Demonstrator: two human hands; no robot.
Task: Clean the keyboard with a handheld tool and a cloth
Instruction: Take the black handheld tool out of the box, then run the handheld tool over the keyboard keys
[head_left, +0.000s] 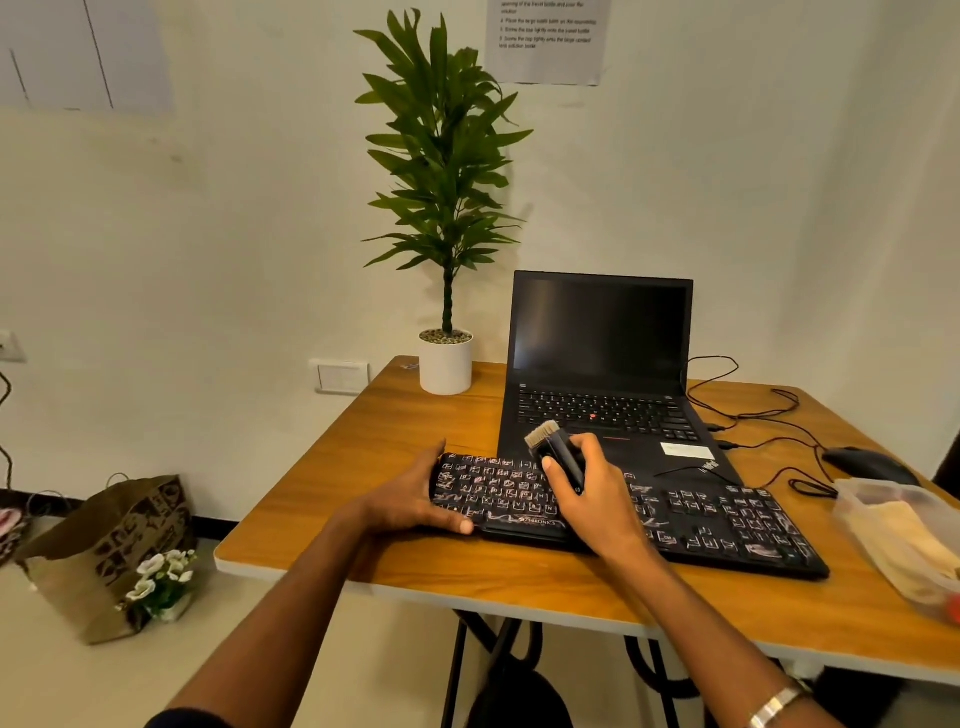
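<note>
Keyboard (675, 525) lies lower centre on table (363, 447), dusty. Left hand (415, 501) clasps its left end; right hand (597, 493) grasps brush (558, 452), bristles up — brushing step. Next: tip bristles onto keys — cloth unclear.

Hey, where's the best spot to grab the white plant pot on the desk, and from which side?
Wrap a hand round the white pot's smooth cylindrical wall, coming from its left, since the laptop stands close on its right and the leaves block the top.
</note>
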